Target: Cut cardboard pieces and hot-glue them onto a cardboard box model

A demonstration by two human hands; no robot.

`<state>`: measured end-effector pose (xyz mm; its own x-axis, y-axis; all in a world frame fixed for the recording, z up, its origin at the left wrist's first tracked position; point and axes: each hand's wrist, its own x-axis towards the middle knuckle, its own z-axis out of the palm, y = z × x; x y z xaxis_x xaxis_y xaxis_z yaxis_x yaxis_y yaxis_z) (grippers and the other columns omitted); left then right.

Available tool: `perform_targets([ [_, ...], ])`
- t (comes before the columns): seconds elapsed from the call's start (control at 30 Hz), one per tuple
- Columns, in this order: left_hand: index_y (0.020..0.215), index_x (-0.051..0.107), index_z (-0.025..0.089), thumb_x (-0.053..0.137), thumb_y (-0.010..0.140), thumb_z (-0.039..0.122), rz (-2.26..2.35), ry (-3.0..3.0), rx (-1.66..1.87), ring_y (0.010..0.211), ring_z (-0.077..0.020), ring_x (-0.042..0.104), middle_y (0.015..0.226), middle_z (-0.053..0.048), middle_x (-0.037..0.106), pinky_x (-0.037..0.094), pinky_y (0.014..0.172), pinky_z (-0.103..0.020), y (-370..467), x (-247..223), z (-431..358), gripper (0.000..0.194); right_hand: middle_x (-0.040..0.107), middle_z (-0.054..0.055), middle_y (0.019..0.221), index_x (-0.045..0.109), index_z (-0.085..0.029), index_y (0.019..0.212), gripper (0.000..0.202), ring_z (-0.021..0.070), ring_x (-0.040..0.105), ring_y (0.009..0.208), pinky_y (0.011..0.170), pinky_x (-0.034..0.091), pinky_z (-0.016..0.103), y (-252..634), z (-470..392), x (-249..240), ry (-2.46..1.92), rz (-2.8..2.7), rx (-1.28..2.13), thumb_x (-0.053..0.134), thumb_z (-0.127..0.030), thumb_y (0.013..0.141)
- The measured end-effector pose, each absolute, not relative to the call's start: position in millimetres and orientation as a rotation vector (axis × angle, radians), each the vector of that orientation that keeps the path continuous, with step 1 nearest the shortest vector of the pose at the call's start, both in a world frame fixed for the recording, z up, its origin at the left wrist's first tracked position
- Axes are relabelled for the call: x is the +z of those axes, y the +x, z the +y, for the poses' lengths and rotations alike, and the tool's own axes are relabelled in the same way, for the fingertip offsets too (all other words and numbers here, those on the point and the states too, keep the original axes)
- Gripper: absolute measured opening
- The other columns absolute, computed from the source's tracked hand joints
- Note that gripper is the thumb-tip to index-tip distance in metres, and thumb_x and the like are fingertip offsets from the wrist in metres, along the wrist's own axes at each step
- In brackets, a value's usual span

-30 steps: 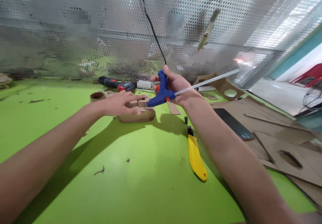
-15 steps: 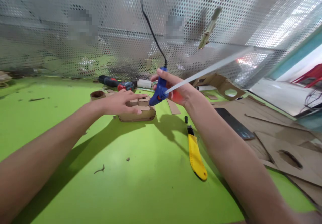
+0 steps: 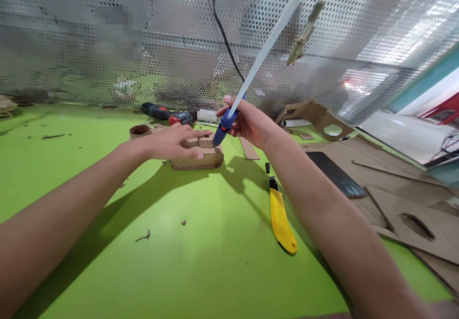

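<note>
Toward the tabletop's (image 3: 215, 271) far edge, the spread left hand (image 3: 163, 143) braces cardboard (image 3: 197, 161); the right hand (image 3: 256, 124), curled round the glue gun (image 3: 223, 126), needs steadiness.

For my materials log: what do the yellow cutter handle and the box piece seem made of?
Yellow cutter handle: probably smooth plastic with a slight sheen; even colour and moulded ridges suggest it. Box piece: likely matt cardboard, from its plain brown faces and darker edges; thin wood remains possible.
</note>
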<state>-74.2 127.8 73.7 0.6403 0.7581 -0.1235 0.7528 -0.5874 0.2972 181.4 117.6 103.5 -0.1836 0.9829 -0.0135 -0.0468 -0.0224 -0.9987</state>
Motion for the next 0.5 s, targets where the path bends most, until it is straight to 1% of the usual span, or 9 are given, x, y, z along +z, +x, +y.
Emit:
perform_targets([
  [0.1, 0.179, 0.031, 0.044, 0.051, 0.094, 0.09, 1.235, 2.548, 0.007, 0.148, -0.0475, 0.052, 0.169, -0.011, 0.056, 0.044, 0.12, -0.055, -73, 75, 127, 0.098, 0.063, 0.002, 0.064, 0.073, -0.02, 0.076, 0.041, 0.013, 0.05, 0.053, 0.048, 0.035, 0.028, 183, 122, 99, -1.14, -1.387, 1.297, 0.071, -0.053, 0.1],
  [0.2, 0.179, 0.031, 0.044, 0.05, 0.094, 0.09, 1.235, 2.559, 0.009, 0.15, -0.0477, 0.05, 0.174, -0.009, 0.052, 0.042, 0.121, -0.055, -72, 75, 127, 0.098, 0.058, 0.001, 0.062, 0.073, -0.02, 0.076, 0.043, 0.0132, 0.046, 0.054, 0.049, 0.032, 0.028, 182, 126, 94, -1.156, -1.429, 1.242, 0.068, -0.055, 0.101],
  [0.3, 0.178, 0.031, 0.046, 0.049, 0.094, 0.091, 1.208, 2.561, 0.026, 0.151, -0.0459, 0.049, 0.178, -0.007, 0.048, 0.041, 0.122, -0.055, -73, 74, 127, 0.097, 0.06, 0.001, 0.064, 0.07, -0.022, 0.078, 0.041, 0.0139, 0.046, 0.055, 0.05, 0.036, 0.028, 180, 127, 91, -1.13, -1.397, 1.239, 0.074, -0.058, 0.096],
  [0.37, 0.178, 0.031, 0.046, 0.05, 0.094, 0.09, 1.205, 2.566, 0.024, 0.149, -0.0451, 0.051, 0.177, -0.007, 0.049, 0.042, 0.12, -0.055, -73, 73, 128, 0.097, 0.063, 0.001, 0.068, 0.069, -0.023, 0.079, 0.038, 0.0135, 0.048, 0.057, 0.052, 0.039, 0.028, 178, 127, 89, -1.088, -1.348, 1.253, 0.077, -0.056, 0.095],
  [0.5, 0.178, 0.035, 0.044, 0.049, 0.095, 0.089, 1.179, 2.586, 0.045, 0.144, -0.0437, 0.055, 0.175, -0.008, 0.051, 0.043, 0.116, -0.05, -74, 72, 129, 0.095, 0.061, -0.001, 0.069, 0.068, -0.023, 0.081, 0.039, 0.0118, 0.047, 0.057, 0.055, 0.042, 0.027, 177, 127, 85, -1.071, -1.247, 1.262, 0.081, -0.058, 0.095],
])
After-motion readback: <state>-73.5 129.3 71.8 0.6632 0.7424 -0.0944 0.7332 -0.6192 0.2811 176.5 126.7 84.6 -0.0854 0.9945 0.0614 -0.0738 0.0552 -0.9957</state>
